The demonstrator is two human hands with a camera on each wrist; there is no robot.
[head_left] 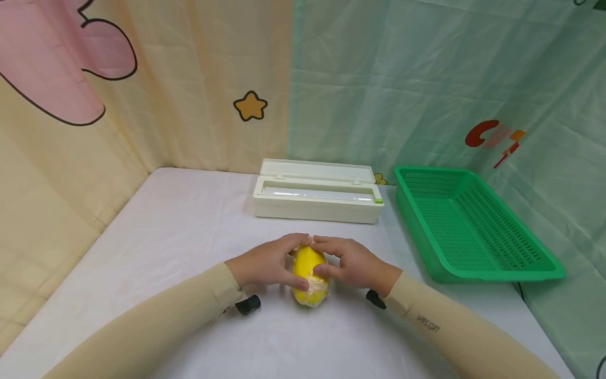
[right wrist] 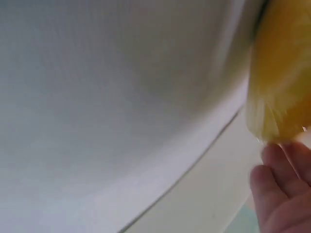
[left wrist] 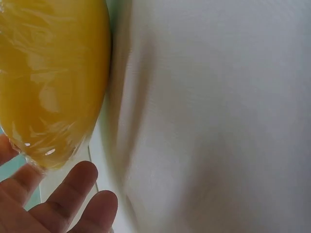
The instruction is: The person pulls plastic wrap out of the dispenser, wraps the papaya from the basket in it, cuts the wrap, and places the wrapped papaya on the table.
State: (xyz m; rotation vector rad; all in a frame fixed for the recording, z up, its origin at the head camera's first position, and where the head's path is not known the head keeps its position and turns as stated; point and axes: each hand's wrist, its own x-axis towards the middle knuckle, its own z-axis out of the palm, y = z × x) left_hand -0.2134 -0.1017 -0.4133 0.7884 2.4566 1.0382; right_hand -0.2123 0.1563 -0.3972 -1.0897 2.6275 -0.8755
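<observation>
A yellow oval thing (head_left: 305,260), smooth and fruit-like, lies on the white tabletop in the head view, wrapped in clear cling film. My left hand (head_left: 267,261) holds it from the left, thumb on the near part and fingertips at the far end. From the right, my right hand (head_left: 360,266) grips it, thumb on top and fingers meeting the left ones at the far tip. In the left wrist view, wrinkled film covers the yellow surface (left wrist: 53,73), with fingers (left wrist: 70,191) at its end. The right wrist view shows fingertips (right wrist: 274,158) against the film-covered end.
Behind the hands stands a white cling film box (head_left: 317,210), its lid (head_left: 317,171) raised and a roll inside. A green perforated basket (head_left: 421,237) sits at the right of the white table (head_left: 189,221). Printed curtains (head_left: 199,95) enclose the back and sides.
</observation>
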